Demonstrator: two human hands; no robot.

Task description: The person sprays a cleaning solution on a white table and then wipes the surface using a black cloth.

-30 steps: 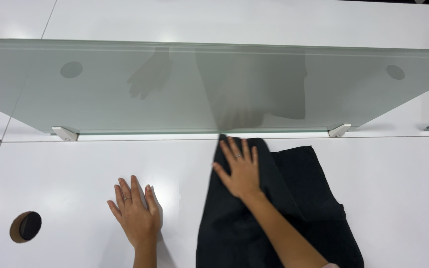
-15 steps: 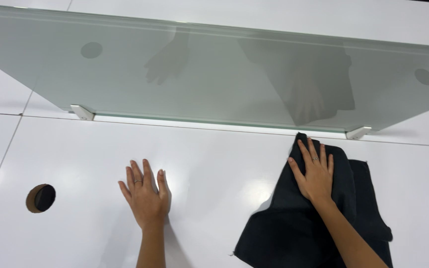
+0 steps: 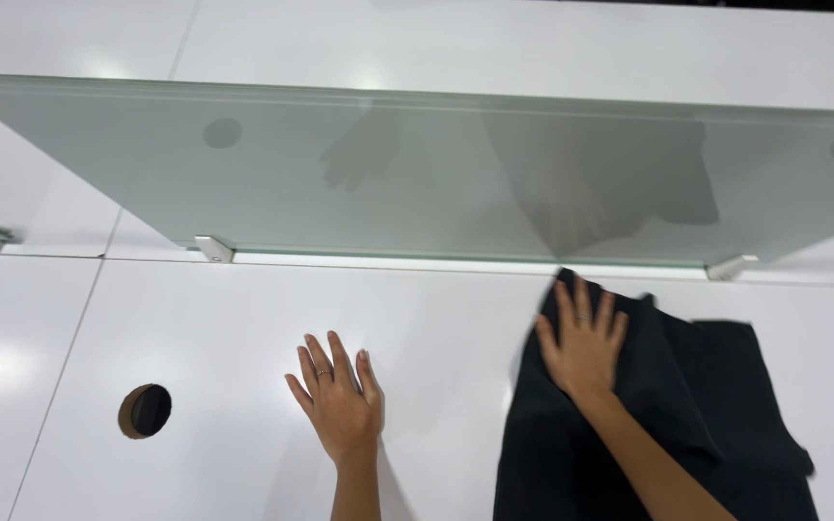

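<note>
Currently your right hand (image 3: 583, 345) lies flat on the black cloth (image 3: 668, 415), fingers spread and palm down, near the cloth's far edge. That flat, spread contact loads a wide patch of fabric, which suits pressing or sliding it across the surface rather than lifting it. The cloth sits on the right part of the white desktop (image 3: 243, 328), its far tip almost touching the base of the frosted glass divider (image 3: 436, 174) that stands along the back edge. It is creased and bunched toward the right, not laid smooth.

Your left hand (image 3: 340, 400) rests palm down on bare desktop, fingers slightly spread, holding nothing. Its position reads as a brace for the body. It is well apart from the cloth.

Note the limits. The divider and its metal brackets (image 3: 214, 249) close off the back edge. A round cable hole (image 3: 145, 410) opens toward the left, near the left hand but clear of it. Open room lies between the two hands and on the left panel beyond the seam.
</note>
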